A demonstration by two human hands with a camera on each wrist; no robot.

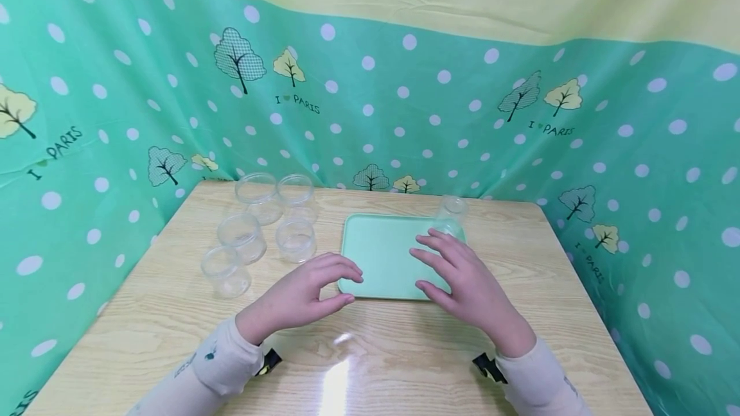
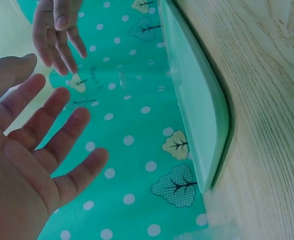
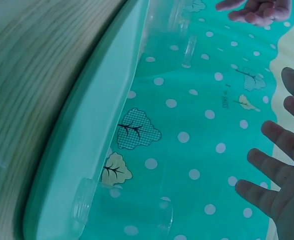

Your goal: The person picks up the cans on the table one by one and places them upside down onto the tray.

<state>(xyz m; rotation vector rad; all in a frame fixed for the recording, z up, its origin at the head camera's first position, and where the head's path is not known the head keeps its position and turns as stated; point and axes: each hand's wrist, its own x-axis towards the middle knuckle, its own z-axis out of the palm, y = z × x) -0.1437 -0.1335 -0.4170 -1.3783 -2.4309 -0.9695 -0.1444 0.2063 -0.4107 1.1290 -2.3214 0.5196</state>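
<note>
A light green tray [image 1: 381, 259] lies flat on the table. At its far right corner stands a transparent cylindrical jar [image 1: 452, 210], whose base shows over the tray in the right wrist view. My left hand [image 1: 306, 287] hovers by the tray's near left corner, fingers loosely bent and holding nothing. Over the tray's right side is my right hand [image 1: 462, 278], fingers spread and nothing in its grasp; it overlaps the jar's lower part in the head view. Both wrist views show the palms bare, the left hand [image 2: 41, 145] and the right hand [image 3: 282, 165] with fingers apart.
Several transparent round containers stand in a group left of the tray, among them a wide one [image 1: 257, 192] at the back and a smaller one [image 1: 225, 273] in front. A green dotted curtain [image 1: 370, 127] encloses the wood-grain table [image 1: 381, 364] at the back and sides.
</note>
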